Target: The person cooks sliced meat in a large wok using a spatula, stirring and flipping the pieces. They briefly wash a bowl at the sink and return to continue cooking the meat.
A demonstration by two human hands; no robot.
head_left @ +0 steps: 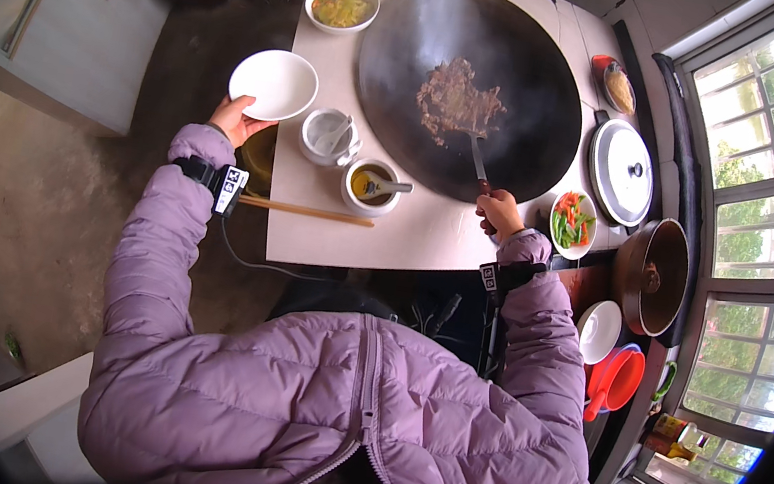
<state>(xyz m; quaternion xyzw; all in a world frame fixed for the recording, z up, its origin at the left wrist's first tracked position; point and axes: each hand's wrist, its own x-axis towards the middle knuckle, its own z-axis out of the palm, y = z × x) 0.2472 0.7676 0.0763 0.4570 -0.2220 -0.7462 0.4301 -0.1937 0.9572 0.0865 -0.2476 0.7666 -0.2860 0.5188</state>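
Note:
My left hand (238,121) grips the near rim of a white bowl (274,84), which is held out past the left edge of the counter with its hollow white inside showing. Closed round the dark handle of a metal spatula (478,160), my right hand (501,213) is at the near right rim of a large black wok (395,61). The spatula's blade reaches into browned, shredded-looking meat (460,102) in the middle of the wok. A faint haze of steam hangs over it.
On the pale counter (306,239) stand a bowl of yellow-green vegetables (341,6), a white seasoning jar (330,136), an oil pot with a spoon (370,187) and chopsticks (311,212). To the right are sliced peppers (573,223), a lidded pan (621,173) and a brown pot (651,276).

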